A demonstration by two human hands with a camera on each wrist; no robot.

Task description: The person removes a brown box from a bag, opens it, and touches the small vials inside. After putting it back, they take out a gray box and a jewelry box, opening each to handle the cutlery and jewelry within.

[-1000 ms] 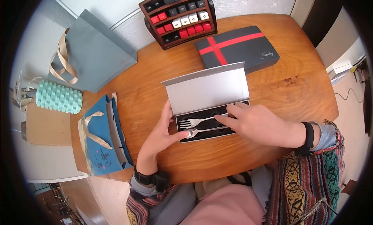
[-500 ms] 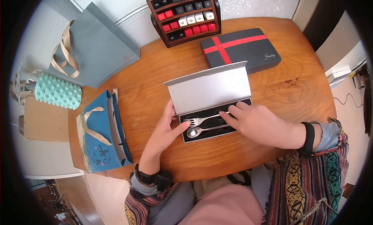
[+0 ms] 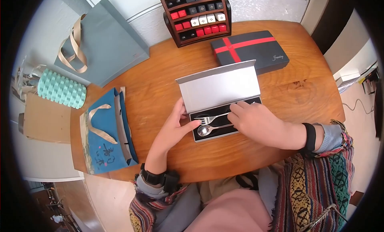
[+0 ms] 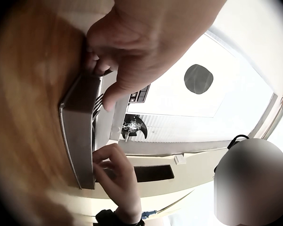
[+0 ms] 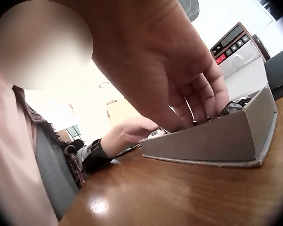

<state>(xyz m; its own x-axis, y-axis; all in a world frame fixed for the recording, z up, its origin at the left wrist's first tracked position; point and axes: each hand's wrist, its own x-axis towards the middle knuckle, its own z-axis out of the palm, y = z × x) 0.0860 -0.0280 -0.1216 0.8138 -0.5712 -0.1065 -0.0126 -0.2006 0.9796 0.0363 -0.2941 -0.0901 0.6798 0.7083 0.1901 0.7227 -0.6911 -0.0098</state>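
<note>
An open silver-grey box (image 3: 218, 137) with a black inside holds a fork (image 3: 208, 119) and a spoon (image 3: 205, 130) side by side. Its lid (image 3: 222, 88) stands raised at the back. My left hand (image 3: 172, 130) grips the box's left end, thumb over the fork's tines and fingers behind the wall. The curled fingers of my right hand (image 3: 256, 122) reach in at the fork's handle and hide much of both handles. In the right wrist view, the right hand (image 5: 155, 66) bends over the box wall (image 5: 207, 141), and its fingertips are partly hidden.
Behind the lid lies a black box with a red ribbon (image 3: 252, 48). A wooden rack (image 3: 198, 20) of small blocks stands at the back. To the left are a blue bag (image 3: 106, 148), a large grey bag (image 3: 114, 44) and a green textured roller (image 3: 62, 89).
The head view has shifted, so the scene sits slightly differently. The right fingers have moved a little over the handles; the left hand stays at the box's left end, its thumb nearer the fork.
</note>
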